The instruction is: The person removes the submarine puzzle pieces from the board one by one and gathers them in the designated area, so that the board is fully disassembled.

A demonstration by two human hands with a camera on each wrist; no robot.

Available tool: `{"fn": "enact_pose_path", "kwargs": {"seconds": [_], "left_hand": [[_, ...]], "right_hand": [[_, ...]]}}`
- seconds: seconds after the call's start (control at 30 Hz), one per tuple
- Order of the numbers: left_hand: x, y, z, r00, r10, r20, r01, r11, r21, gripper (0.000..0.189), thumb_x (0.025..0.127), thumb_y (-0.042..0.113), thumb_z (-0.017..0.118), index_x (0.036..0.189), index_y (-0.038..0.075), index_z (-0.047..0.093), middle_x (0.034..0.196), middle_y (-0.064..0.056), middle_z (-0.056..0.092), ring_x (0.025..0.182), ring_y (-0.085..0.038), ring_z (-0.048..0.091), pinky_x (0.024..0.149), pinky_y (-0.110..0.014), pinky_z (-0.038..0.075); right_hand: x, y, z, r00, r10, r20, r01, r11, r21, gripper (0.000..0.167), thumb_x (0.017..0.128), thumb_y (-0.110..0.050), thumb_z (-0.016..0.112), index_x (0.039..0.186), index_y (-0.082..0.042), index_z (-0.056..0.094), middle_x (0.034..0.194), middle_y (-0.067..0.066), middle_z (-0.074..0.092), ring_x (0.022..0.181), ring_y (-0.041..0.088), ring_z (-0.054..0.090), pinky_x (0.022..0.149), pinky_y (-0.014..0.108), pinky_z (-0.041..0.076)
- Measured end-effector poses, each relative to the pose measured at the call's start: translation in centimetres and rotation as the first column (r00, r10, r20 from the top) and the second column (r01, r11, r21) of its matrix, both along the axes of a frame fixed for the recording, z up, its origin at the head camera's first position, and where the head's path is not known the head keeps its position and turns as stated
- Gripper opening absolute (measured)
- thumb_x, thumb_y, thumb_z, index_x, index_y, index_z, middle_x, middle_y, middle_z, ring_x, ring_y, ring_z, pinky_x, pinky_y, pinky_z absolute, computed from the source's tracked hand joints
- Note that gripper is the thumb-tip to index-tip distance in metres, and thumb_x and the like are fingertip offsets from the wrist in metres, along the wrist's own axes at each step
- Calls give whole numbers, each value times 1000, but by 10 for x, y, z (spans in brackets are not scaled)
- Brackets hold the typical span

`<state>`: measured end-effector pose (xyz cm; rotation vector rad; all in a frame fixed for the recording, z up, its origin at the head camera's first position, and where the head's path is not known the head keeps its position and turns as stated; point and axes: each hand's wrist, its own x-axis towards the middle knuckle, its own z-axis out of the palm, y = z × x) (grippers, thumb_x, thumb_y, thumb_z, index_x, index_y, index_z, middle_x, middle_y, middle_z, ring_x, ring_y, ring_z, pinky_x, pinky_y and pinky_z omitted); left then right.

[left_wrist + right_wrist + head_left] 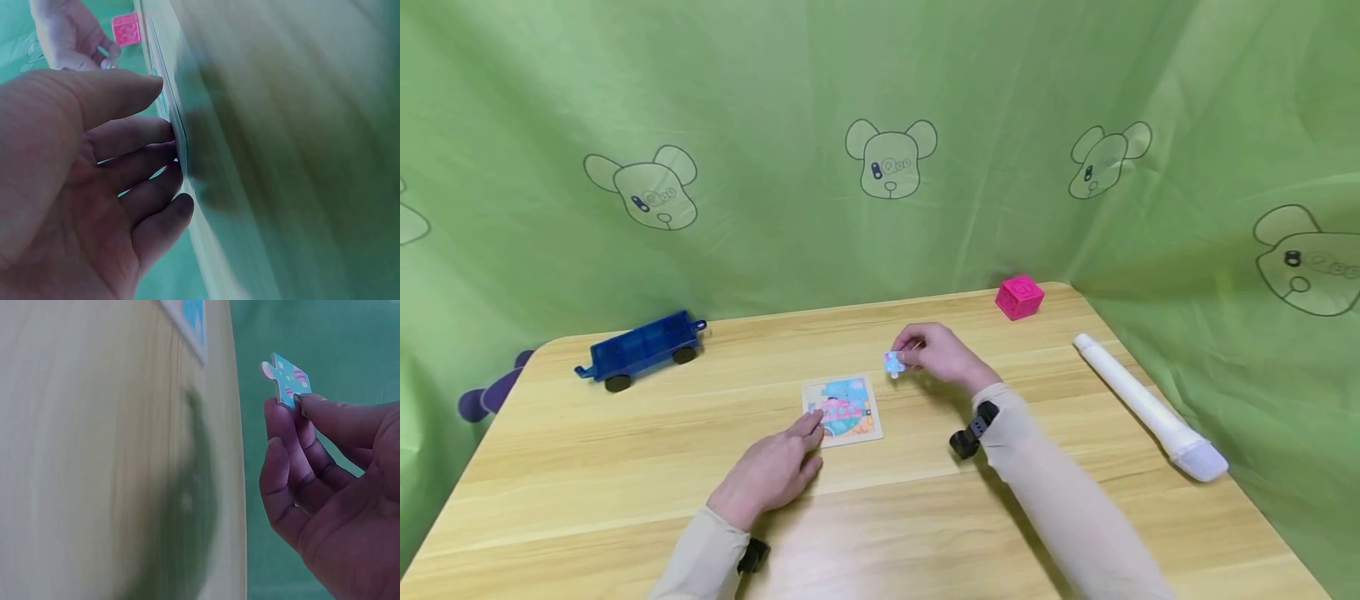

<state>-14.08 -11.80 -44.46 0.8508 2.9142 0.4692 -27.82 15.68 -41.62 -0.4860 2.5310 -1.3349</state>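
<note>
A small square jigsaw puzzle [844,410] with a pale frame and a pink and teal picture lies mid-table. My left hand [778,468] rests its fingertips on the puzzle's left side; in the left wrist view the fingers [156,134] are loosely bent along its edge. Up and to the right of the puzzle, my right hand [943,354] pinches a light blue jigsaw piece [893,364]. The right wrist view shows that piece [290,381] between thumb and fingers, held above the table, with pink spots and a rounded knob.
A blue toy trailer [643,350] with black wheels stands at the back left of the wooden table [910,533]. At the back right is a pink cube [1019,297]. A white microphone [1150,408] lies along the right edge. Behind hangs a green curtain [775,100].
</note>
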Motion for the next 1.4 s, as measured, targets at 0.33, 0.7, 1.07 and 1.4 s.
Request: {"fn": "enact_pose_path", "kwargs": {"seconds": [0.33, 0.7, 1.07, 1.4], "left_hand": [[-1, -2, -2, 996, 6, 85, -8, 1000, 29, 50, 99, 21, 59, 139, -7, 50, 153, -19, 34, 139, -34, 35, 110, -50, 33], [-2, -2, -2, 991, 13, 130, -19, 999, 39, 54, 99, 25, 60, 141, -6, 47, 155, -17, 31, 141, -34, 31, 111, -51, 31], [-2, -2, -1, 990, 21, 139, -26, 999, 36, 53, 100, 25, 59, 142, -6, 47, 156, -16, 31, 142, -32, 30, 112, -49, 30], [-2, -3, -4, 992, 19, 127, -25, 999, 47, 51, 100, 23, 57, 141, -6, 48, 155, -17, 31, 142, -31, 30, 113, -48, 30]], "right_hand": [[-18, 31, -14, 998, -33, -58, 40, 991, 128, 9, 91, 2, 64, 97, 2, 69, 86, 10, 63, 82, 22, 57, 76, 33, 49], [-35, 18, -28, 998, -40, -56, 51, 978, 202, 9, 89, 0, 62, 94, 0, 69, 84, 7, 62, 82, 22, 56, 80, 35, 47], [-37, 17, -30, 998, -65, -10, 65, 965, 252, 8, 92, -1, 61, 97, 0, 66, 90, 9, 61, 86, 23, 55, 82, 36, 48], [-34, 16, -28, 997, -62, -49, 74, 951, 301, 7, 92, -6, 60, 95, -2, 64, 92, 9, 61, 89, 25, 56, 82, 37, 47]]}}
